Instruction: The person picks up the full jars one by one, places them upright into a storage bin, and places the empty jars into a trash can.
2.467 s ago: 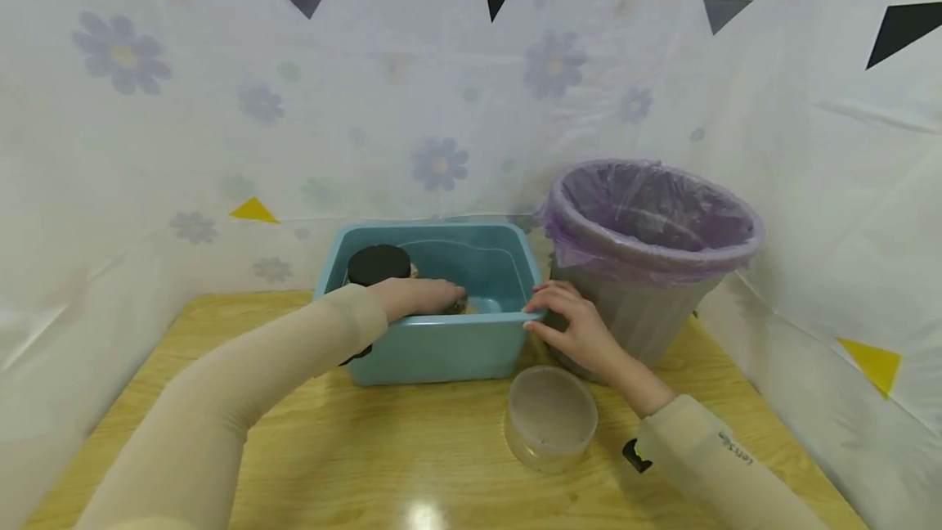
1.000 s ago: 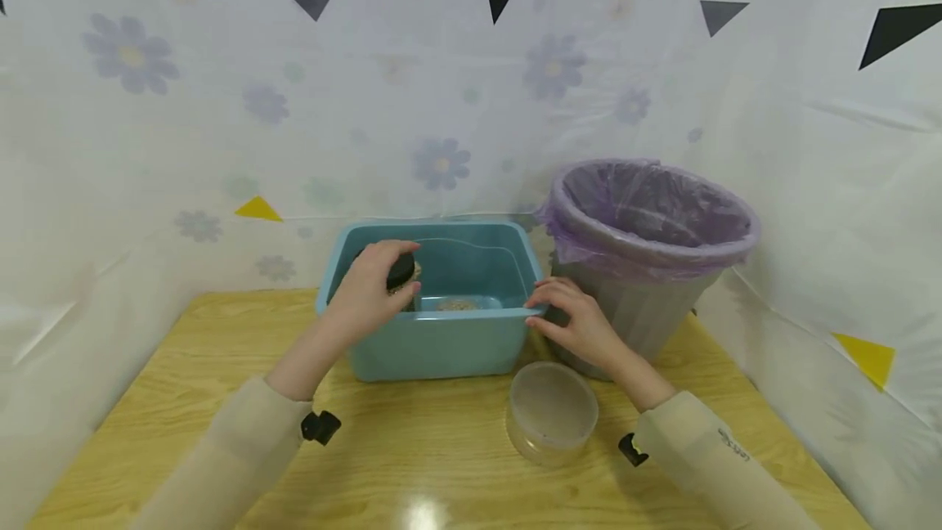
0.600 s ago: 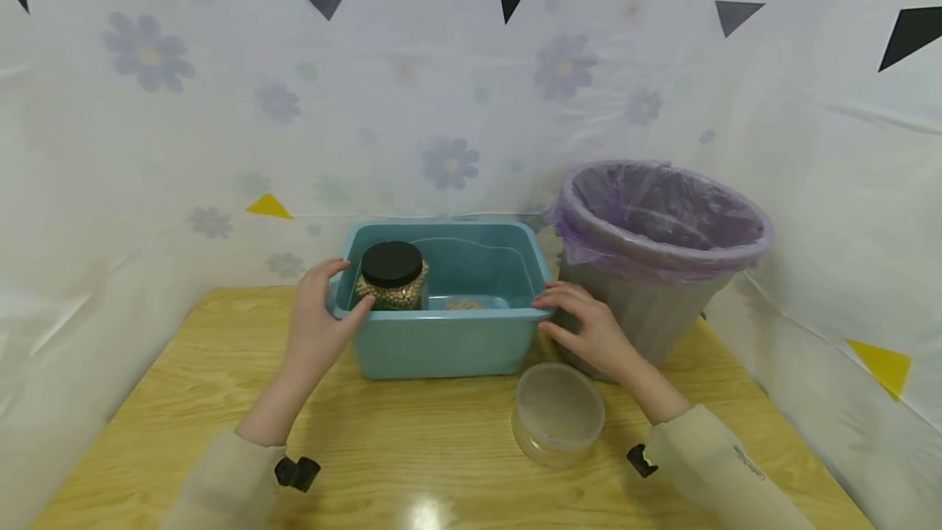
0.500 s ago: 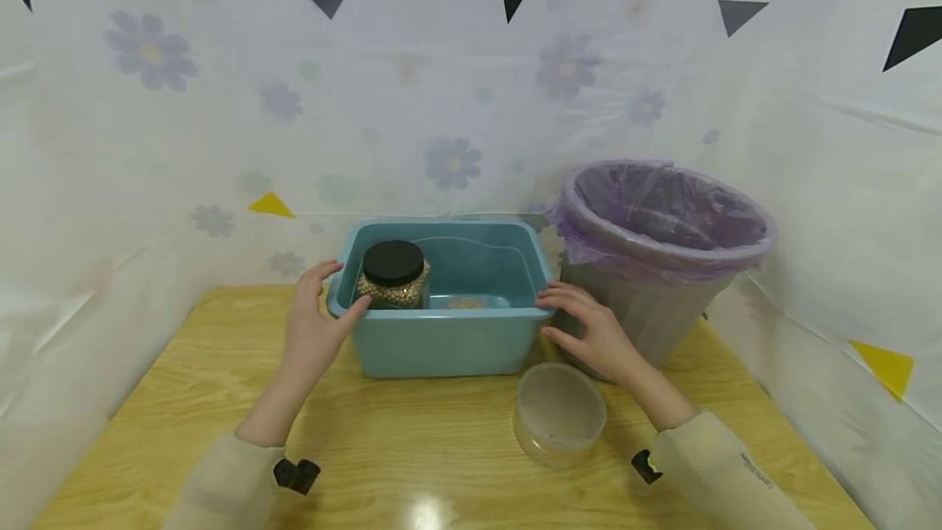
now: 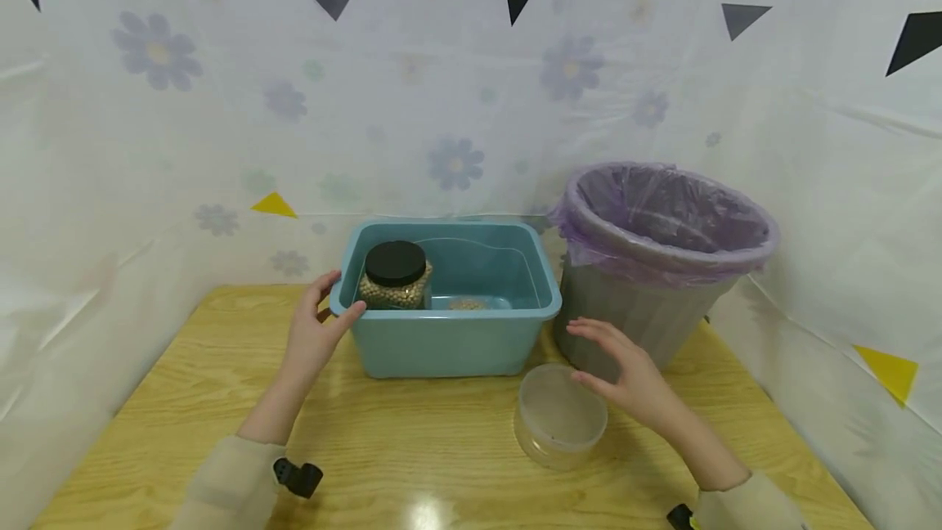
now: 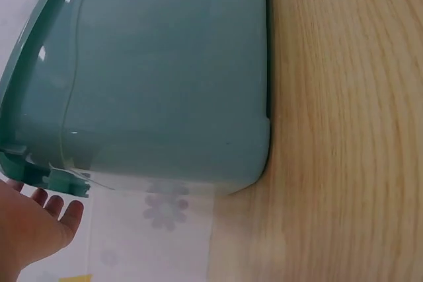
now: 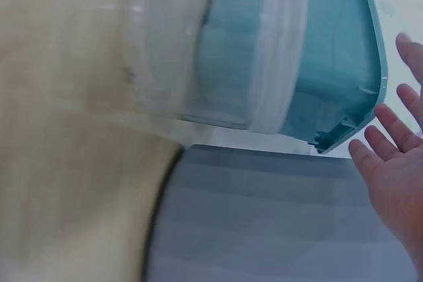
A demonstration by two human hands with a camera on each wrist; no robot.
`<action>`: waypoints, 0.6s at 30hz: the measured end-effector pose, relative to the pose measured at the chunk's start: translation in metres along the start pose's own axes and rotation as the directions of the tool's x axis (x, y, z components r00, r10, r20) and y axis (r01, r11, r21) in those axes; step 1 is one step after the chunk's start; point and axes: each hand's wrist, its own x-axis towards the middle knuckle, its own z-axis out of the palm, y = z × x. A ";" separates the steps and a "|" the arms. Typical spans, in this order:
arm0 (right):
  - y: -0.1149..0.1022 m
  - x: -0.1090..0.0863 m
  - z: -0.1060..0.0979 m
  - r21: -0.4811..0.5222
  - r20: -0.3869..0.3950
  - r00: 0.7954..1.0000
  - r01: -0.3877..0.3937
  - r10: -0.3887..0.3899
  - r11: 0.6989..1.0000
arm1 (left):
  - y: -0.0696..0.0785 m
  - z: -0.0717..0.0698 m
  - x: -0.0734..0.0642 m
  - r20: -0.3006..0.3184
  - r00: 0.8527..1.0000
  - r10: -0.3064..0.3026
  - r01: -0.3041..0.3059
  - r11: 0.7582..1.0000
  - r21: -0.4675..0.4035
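Observation:
In the head view a blue-green plastic bin [image 5: 445, 342] stands on the table. Its front left corner lies between the thumb and fingers of my left hand [image 5: 312, 335], the fingers relaxed along the left rim. Inside on the left is a clear jar [image 5: 395, 296] of beige pellets with a black lid [image 5: 395, 262]. Some loose pellets [image 5: 468, 303] lie on the bin floor. My right hand [image 5: 633, 379] is off the bin with fingers spread, its thumb overlapping the edge of a round clear tub [image 5: 559, 419] in this view. In the right wrist view the right fingers [image 7: 396, 130] hold nothing.
A grey trash can [image 5: 625, 309] with a purple bag [image 5: 662, 260] over its rim stands right of the bin, behind the tub. The wooden table [image 5: 383, 456] ends at a white flowered curtain [image 5: 353, 137] behind and on both sides.
My left hand came out of the bin, passed over the jar and moved to the left rim. My right hand let go of the right rim and moved down towards the tub.

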 end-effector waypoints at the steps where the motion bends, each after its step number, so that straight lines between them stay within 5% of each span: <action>1: 0.000 -0.005 0.000 0.014 0.011 1.000 -0.009 0.009 1.000 | 0.000 0.000 0.000 0.011 1.000 -0.018 0.018 1.000 -0.011; 8: 0.007 -0.029 0.010 0.128 0.075 0.997 -0.032 0.023 0.991 | 0.000 0.003 -0.002 0.049 0.994 -0.094 0.100 0.987 -0.130; 18: 0.025 -0.048 0.027 0.255 0.216 0.976 -0.060 0.003 0.965 | -0.001 0.008 -0.007 0.066 0.992 -0.103 0.114 0.975 -0.189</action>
